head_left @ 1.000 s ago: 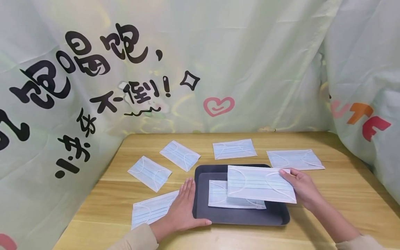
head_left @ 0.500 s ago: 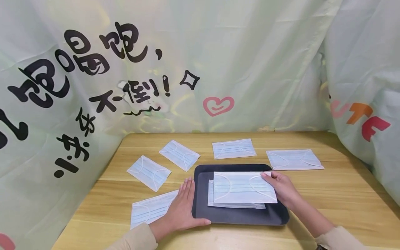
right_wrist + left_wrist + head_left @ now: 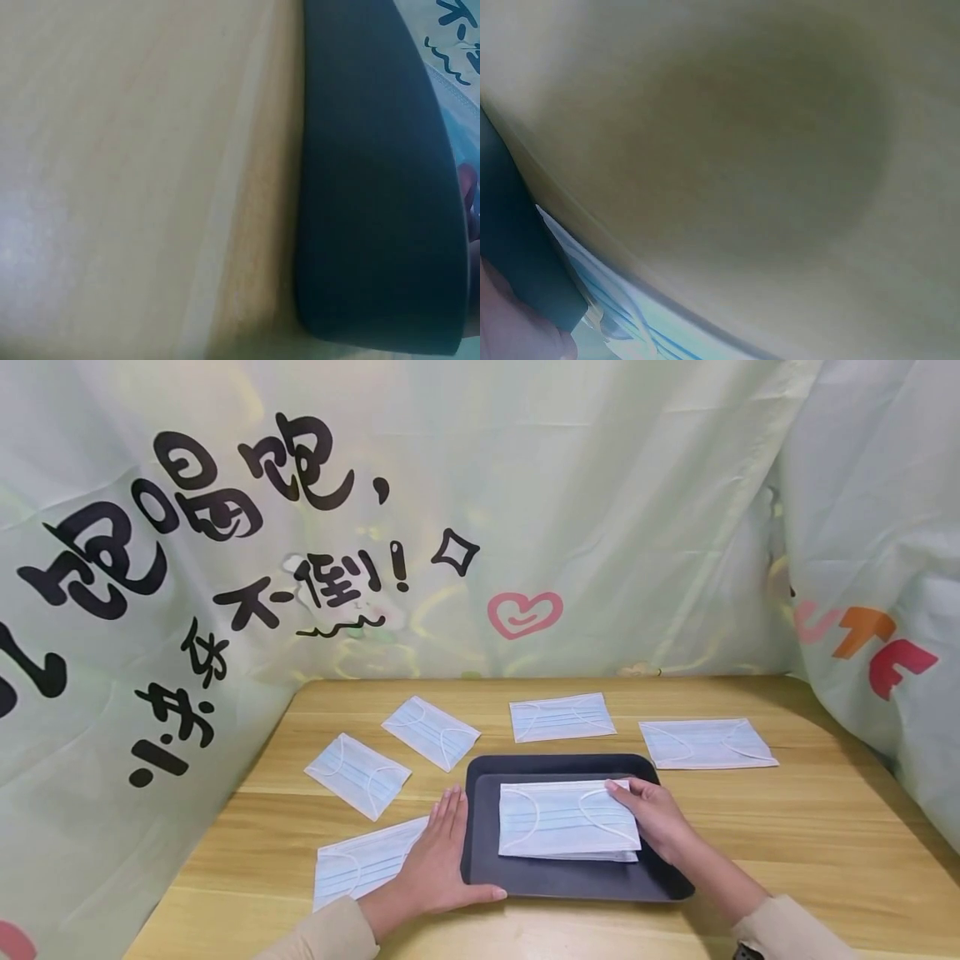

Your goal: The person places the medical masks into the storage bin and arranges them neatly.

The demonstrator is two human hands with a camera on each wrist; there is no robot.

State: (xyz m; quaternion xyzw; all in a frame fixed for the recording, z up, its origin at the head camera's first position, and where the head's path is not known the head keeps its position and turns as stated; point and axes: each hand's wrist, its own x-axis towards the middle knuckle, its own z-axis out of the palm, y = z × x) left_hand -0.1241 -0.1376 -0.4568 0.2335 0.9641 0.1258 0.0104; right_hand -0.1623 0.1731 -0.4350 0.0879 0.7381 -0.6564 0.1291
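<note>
A dark grey tray [image 3: 577,883] stands in the middle of the wooden table in the head view. My right hand [image 3: 655,818] pinches the right end of a light blue face mask [image 3: 566,818] with white ear loops, low over the tray. Under it peeks the edge of another mask [image 3: 622,857] in the tray. My left hand [image 3: 435,860] lies with straight fingers along the tray's left side, its thumb at the front rim. That forearm and hand partly cover a mask [image 3: 360,860] on the table. In the right wrist view the tray's wall [image 3: 375,172] hides most of the hand.
On the table [image 3: 810,852] lie more masks: one at the left [image 3: 358,775], one behind it [image 3: 431,732], one at the back [image 3: 562,717] and one at the back right [image 3: 708,743]. A printed cloth [image 3: 637,527] hangs around the table's back and sides.
My right hand has carried its mask left and down, from over the tray's right edge to above the mask in the tray. The left hand has stayed at the tray.
</note>
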